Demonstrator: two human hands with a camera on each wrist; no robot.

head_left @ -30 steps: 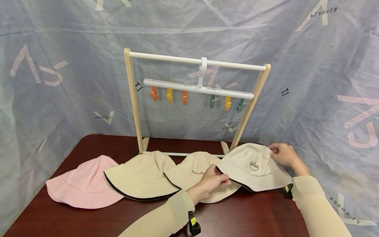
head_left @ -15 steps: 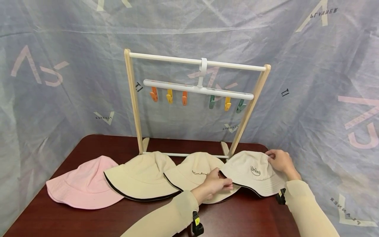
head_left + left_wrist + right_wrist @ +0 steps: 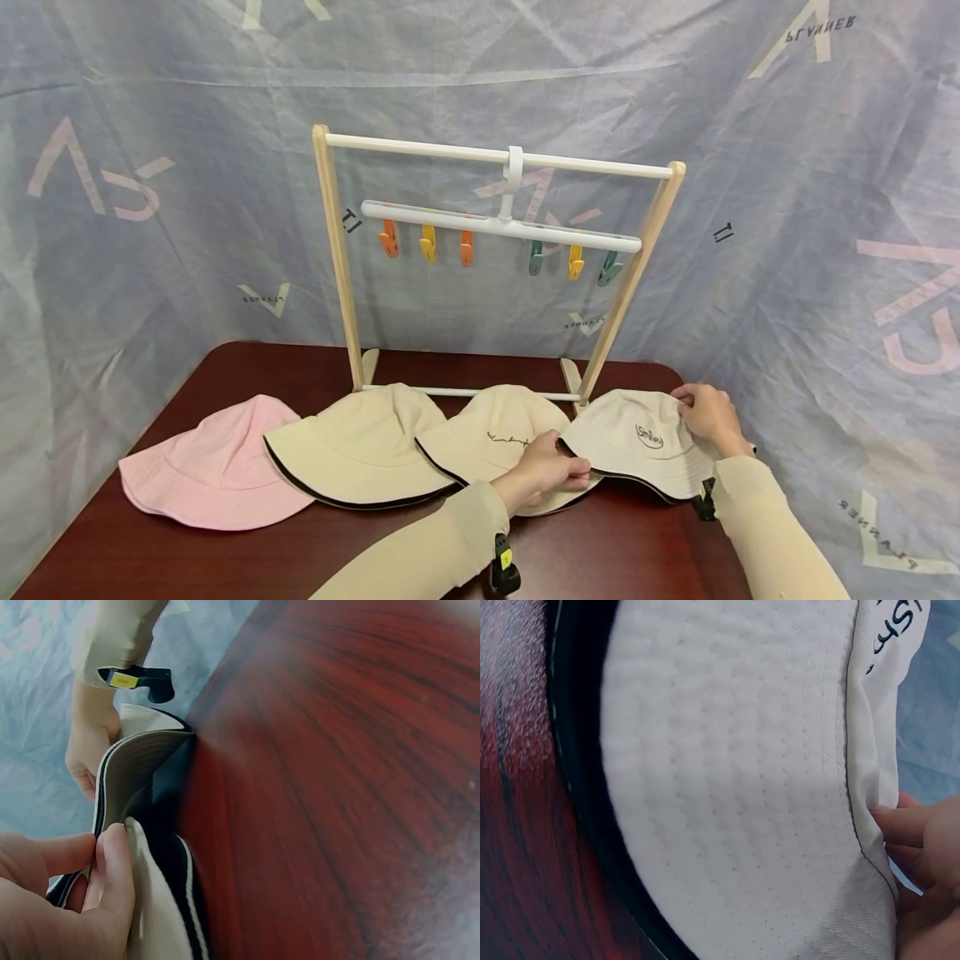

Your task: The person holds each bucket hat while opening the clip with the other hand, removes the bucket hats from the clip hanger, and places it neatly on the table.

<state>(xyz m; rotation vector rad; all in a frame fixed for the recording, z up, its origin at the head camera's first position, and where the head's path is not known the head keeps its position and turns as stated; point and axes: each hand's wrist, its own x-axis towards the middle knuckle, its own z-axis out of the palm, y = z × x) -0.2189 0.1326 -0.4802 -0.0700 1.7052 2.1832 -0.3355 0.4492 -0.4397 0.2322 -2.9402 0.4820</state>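
Observation:
An off-white bucket hat (image 3: pixel 626 433) with "Smile" lettering and a dark underside lies at the right end of a row of hats. My left hand (image 3: pixel 545 468) pinches the left edge of its brim between thumb and fingers, as the left wrist view also shows. On the far side, my right hand (image 3: pixel 711 414) pinches the crown's right side; in the right wrist view its thumb presses into a fold of the cloth. Under my left hand lies a cream bucket hat (image 3: pixel 480 433) with script lettering, partly covered by that hand and overlapped by the off-white brim.
A plain beige bucket hat (image 3: pixel 367 450) and a pink bucket hat (image 3: pixel 217 475) continue the row leftward on the dark red table (image 3: pixel 600 550). Behind stands a wooden rack (image 3: pixel 341 250) holding a white hanger (image 3: pixel 450 219) with several coloured clips. Grey cloth (image 3: pixel 825 333) surrounds the table.
Both hands have lowered the off-white hat toward the table at the right end of the row. The right hand has moved slightly down and left; the other hats stay put.

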